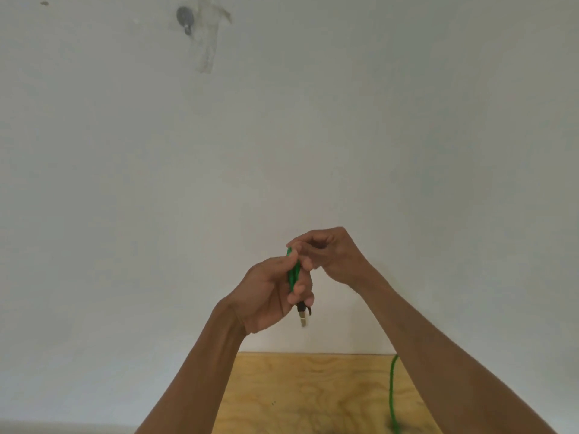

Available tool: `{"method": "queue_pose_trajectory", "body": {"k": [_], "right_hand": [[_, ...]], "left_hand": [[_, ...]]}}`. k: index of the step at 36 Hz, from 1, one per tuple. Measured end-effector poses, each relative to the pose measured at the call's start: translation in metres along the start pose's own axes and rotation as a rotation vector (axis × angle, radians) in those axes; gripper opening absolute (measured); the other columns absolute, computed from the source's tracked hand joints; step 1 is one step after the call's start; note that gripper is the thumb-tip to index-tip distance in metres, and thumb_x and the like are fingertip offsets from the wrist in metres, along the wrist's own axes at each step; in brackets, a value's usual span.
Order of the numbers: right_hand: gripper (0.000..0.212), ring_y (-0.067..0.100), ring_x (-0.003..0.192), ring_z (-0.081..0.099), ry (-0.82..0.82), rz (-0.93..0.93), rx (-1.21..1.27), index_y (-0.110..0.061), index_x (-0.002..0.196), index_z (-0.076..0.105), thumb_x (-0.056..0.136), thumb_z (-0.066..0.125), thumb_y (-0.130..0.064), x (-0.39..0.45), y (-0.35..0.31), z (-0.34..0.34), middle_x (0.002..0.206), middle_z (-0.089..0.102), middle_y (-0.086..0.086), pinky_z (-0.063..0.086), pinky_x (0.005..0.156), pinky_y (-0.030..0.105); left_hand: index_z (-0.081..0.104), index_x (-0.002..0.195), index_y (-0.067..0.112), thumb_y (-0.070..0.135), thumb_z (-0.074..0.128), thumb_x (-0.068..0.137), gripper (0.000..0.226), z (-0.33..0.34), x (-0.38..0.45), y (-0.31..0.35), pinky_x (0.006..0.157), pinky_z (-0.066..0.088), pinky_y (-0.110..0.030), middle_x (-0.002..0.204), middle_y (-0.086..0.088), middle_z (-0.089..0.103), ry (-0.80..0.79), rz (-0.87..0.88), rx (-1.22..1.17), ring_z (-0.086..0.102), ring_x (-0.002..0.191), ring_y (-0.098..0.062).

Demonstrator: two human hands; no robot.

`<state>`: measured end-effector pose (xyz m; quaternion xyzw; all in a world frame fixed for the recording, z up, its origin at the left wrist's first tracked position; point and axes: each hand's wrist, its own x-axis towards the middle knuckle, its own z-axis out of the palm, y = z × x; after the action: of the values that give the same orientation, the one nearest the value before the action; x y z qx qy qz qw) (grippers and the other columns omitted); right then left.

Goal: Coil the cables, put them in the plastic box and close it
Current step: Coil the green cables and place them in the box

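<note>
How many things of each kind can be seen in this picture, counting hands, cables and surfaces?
Bare hands: 2, the left hand and the right hand, both closed on the cable.
Green braided cables: 1, with a black and silver plug hanging below the left hand.
Light plywood tables: 1.
Plastic boxes: 0 in view.
Total: 4.

From my feed this reads as a bare, makeshift workroom, though I cannot tell whether home or lab. A plain white wall (407, 136) fills most of the view, marked near its top by a grey hook (185, 17) and strips of old tape residue (208, 48). Along the bottom, a raw plywood worktop (297, 399) butts its far edge against that wall.
</note>
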<state>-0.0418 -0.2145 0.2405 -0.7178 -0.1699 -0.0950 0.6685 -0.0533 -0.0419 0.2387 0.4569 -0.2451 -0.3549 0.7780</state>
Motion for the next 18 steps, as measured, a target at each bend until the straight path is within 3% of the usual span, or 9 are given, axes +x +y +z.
{"method": "queue_pose_trajectory", "body": {"k": [2,4,7,10,12,18], "right_hand": [[0.014,0.029,0.067,0.057,-0.029,0.005,0.086,-0.023,0.087,0.080,0.087,0.066,-0.023,-0.006,0.007,0.005,0.072,0.074,0.000,0.039,0.062,0.040],[0.034,0.020,0.054,0.061,-0.037,0.071,0.148,-0.030,0.076,0.080,0.091,0.053,-0.014,-0.013,0.011,0.010,0.059,0.070,-0.007,0.038,0.064,0.036],[0.054,0.012,0.062,0.057,-0.007,0.087,0.044,-0.037,0.065,0.074,0.087,0.046,0.004,-0.021,0.019,0.014,0.057,0.063,-0.014,0.038,0.067,0.035],[0.045,0.018,0.064,0.049,0.023,0.099,-0.106,-0.038,0.077,0.069,0.091,0.047,-0.001,-0.025,0.021,0.018,0.068,0.065,-0.009,0.038,0.061,0.037],[0.029,0.019,0.061,0.044,0.043,0.094,-0.163,-0.026,0.086,0.067,0.100,0.048,-0.009,-0.026,0.018,0.021,0.074,0.067,-0.005,0.040,0.057,0.036],[0.011,0.013,0.058,0.049,0.107,0.072,-0.142,-0.018,0.100,0.070,0.098,0.060,-0.020,-0.022,0.010,0.029,0.080,0.074,-0.002,0.050,0.055,0.034]], "left_hand": [[0.060,0.095,0.005,0.023,0.045,0.102,0.025,0.004,0.003,0.003,0.068,0.051,-0.035,0.061,-0.006,0.052,-0.036,0.067,-0.006,0.047,0.052,-0.016],[0.061,0.098,0.004,0.018,0.043,0.102,0.024,0.007,0.008,0.007,0.071,0.052,-0.034,0.065,-0.006,0.054,-0.048,0.131,0.006,0.049,0.057,-0.018],[0.062,0.102,0.004,0.016,0.042,0.102,0.023,0.006,0.016,0.018,0.074,0.053,-0.032,0.070,-0.006,0.058,-0.023,0.208,0.006,0.053,0.064,-0.020],[0.063,0.104,0.006,0.014,0.041,0.103,0.023,0.001,0.023,0.029,0.072,0.052,-0.031,0.077,-0.005,0.060,0.016,0.257,0.002,0.056,0.068,-0.018],[0.062,0.104,0.005,0.011,0.039,0.104,0.023,0.000,0.027,0.034,0.073,0.053,-0.030,0.081,-0.005,0.062,0.051,0.292,0.015,0.056,0.067,-0.017],[0.061,0.106,0.005,0.012,0.046,0.100,0.018,-0.004,0.037,0.053,0.073,0.053,-0.028,0.083,-0.005,0.066,0.176,0.394,0.177,0.056,0.064,-0.014]]}}
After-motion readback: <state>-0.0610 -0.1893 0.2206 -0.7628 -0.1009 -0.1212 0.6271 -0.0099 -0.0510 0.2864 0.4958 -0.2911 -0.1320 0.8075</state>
